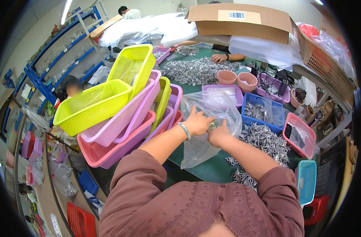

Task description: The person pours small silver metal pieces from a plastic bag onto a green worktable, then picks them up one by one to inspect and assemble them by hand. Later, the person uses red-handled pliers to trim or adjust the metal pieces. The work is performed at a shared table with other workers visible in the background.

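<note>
A clear plastic bag (228,104) lies spread on the green tabletop in front of me, both hands over it. My left hand (198,121), with a pale bangle at the wrist, grips the bag, its index finger sticking out. Closed close beside it, my right hand (221,133) also pinches the film. Between the hands is a small shiny thing (212,125), too small to name. To the right of my right hand lies a heap of small silvery metal parts (265,144). Beyond it, a blue basket (247,123) holds more such parts and clear film.
Stacked yellow-green baskets (94,103) and purple and pink baskets (94,155) lean at left. A larger heap of metal parts (194,71) lies farther back, with another person's hand (219,58) at it. A pink basket (310,144) and a turquoise basket (306,181) stand right.
</note>
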Available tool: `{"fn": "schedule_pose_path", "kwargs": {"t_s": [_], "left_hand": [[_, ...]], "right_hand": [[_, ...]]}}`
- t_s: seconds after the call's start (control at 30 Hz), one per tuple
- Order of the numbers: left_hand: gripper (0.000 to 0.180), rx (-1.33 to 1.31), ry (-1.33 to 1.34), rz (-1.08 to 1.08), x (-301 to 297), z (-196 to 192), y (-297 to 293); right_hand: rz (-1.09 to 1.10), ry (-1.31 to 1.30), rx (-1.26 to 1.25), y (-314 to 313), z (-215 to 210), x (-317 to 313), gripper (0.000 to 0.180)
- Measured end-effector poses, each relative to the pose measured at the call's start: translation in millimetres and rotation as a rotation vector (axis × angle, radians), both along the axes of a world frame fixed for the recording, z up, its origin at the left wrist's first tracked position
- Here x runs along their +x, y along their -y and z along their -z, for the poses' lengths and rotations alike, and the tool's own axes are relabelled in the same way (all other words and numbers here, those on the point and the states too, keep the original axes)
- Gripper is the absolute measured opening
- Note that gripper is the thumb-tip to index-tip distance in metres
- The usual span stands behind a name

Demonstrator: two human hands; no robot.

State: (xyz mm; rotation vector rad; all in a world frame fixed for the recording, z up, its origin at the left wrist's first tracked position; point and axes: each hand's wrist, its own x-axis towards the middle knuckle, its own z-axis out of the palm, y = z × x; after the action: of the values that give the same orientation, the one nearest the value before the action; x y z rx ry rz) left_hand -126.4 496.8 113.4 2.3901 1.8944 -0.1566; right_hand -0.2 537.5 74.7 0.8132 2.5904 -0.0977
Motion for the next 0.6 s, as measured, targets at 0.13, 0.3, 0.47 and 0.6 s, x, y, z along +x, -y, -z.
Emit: {"fn": "schedule_pose_path", "kwargs": {"t_s": [0.13,0.3,0.47,0.6], "left_hand": [[0.041,-0.293,-0.167,-0.195,-23,13,1],[0.038,-0.253,-0.345,-0.218,-31,25,15],[0.041,-0.156,-0.093,-0.184,-13,2,14],[0.077,0.049,0.078,0.093,-10,39,15]], "right_hand": [[0.245,-0.020,0.065,-7,-9,5,0.084],[0.264,-0.124,-0.004,-20,-16,8,0.092],[0.263,-0.185,-0.049,-22,-20,0,0.098],[0.268,-0.178,-0.191,-32,-21,-6,0.110]]}}
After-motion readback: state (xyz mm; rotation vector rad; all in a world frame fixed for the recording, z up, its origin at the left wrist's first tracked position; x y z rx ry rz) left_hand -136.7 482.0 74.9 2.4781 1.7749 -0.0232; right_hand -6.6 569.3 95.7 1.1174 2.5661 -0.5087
